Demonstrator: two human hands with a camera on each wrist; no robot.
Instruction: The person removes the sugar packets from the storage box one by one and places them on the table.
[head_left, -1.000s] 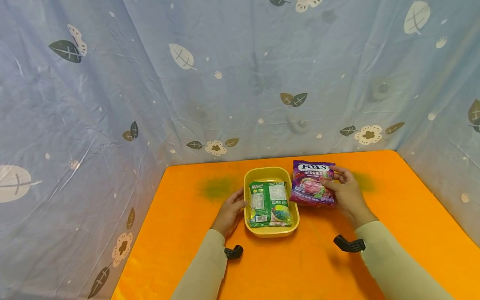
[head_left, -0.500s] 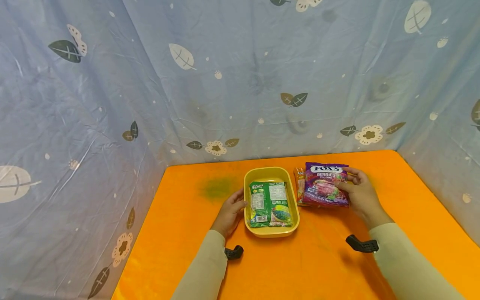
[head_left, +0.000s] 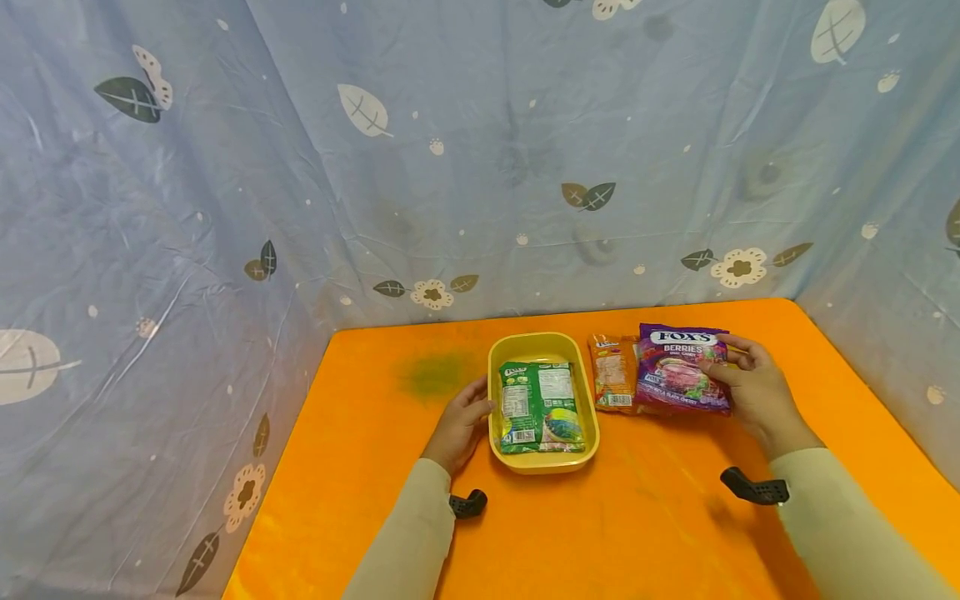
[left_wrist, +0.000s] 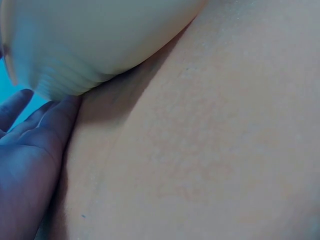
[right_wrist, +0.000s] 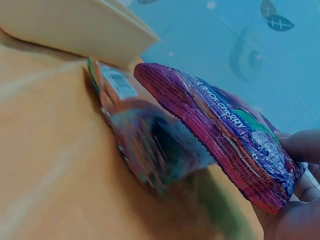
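In our right hand (head_left: pixel 767 403) we grip the purple Fox's Berries candy bag (head_left: pixel 681 377) by its right edge, thumb on the printed front and fingers behind, and the right wrist view shows it tilted, its lower seam clear of the worktop (head_left: pixel 637 521). A firm but light pinch serves us well: such a bag probably sags from one side, so we should hold it level and avoid squeezing its contents. The orange candy packet (head_left: pixel 613 377) lies partly hidden behind it, just right of the yellow tub (head_left: pixel 543 467); we cannot tell whether the two touch, so a little lift would spare us dragging it. Our left hand (head_left: pixel 457 427) rests against the tub's left side, its fingers extended and not wrapped round anything. Gentle pressure there is enough to steady the tub, with the green Fox's packet (head_left: pixel 542 410) lying flat inside, label panels and barcode upward.
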